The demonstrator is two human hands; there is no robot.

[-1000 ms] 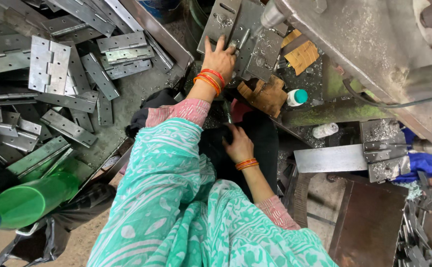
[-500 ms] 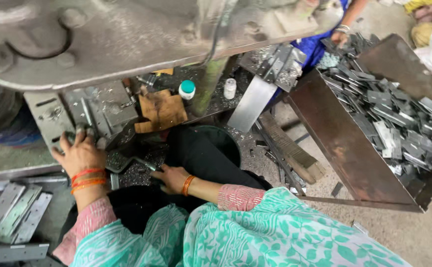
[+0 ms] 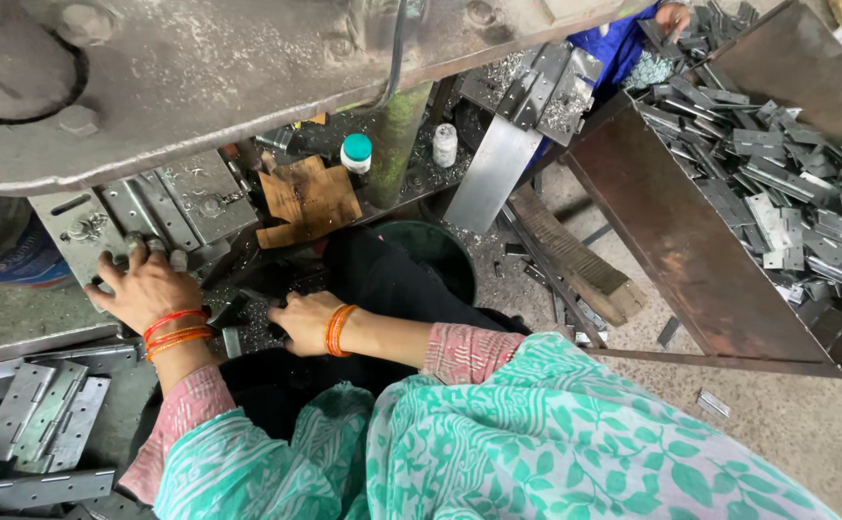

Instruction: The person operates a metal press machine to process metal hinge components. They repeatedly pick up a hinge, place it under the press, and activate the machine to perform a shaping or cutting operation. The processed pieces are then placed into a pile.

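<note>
A worker in a green patterned garment sits at a metal press (image 3: 199, 77), both hands on the cluttered bed below it. The left hand (image 3: 146, 289), orange bangles at the wrist, lies palm down with fingers spread and curled over grey hinge plates (image 3: 166, 207) at the bed's front edge. The right hand (image 3: 305, 323), also bangled, rests just right of the left, fingers curled down into small dark metal pieces (image 3: 257, 313); whether it pinches one cannot be told. Behind the hands a cardboard scrap (image 3: 307, 200) lies under the press, with a green-capped bottle (image 3: 355, 152) just beyond it. More hinges (image 3: 40, 414) lie left of the worker, and far right of the press a rusty bin (image 3: 691, 241) holds a heap of them.
</note>
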